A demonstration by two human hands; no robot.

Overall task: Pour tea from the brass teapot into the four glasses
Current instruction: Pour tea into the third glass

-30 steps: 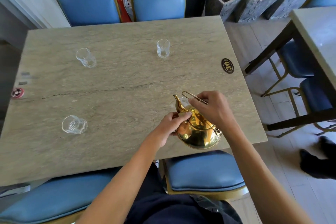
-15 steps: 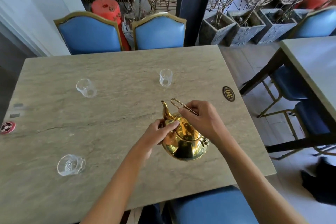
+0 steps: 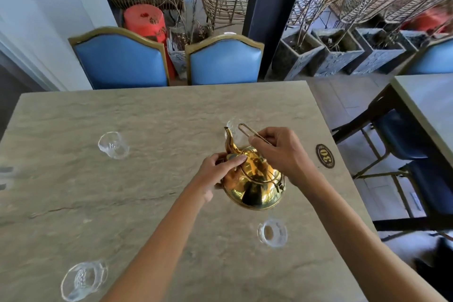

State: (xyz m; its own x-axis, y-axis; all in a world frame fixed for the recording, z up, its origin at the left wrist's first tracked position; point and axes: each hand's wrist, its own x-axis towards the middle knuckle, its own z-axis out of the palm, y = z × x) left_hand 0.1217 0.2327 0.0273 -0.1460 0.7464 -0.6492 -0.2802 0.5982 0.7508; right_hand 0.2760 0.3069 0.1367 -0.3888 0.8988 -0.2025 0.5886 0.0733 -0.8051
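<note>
Above the tabletop (image 3: pixel 73 179), the brass teapot (image 3: pixel 255 179), right hand (image 3: pixel 282 152) gripping its wire handle and left hand (image 3: pixel 218 169) pressing its lid, has left the near-right glass (image 3: pixel 272 232), now holding tea, for the far-right glass (image 3: pixel 232 125).

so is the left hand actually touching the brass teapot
Touching. The head view shows the left hand with its thumb pressed on the lid of the brass teapot and fingers curled against the body below the spout, no gap visible.
</note>
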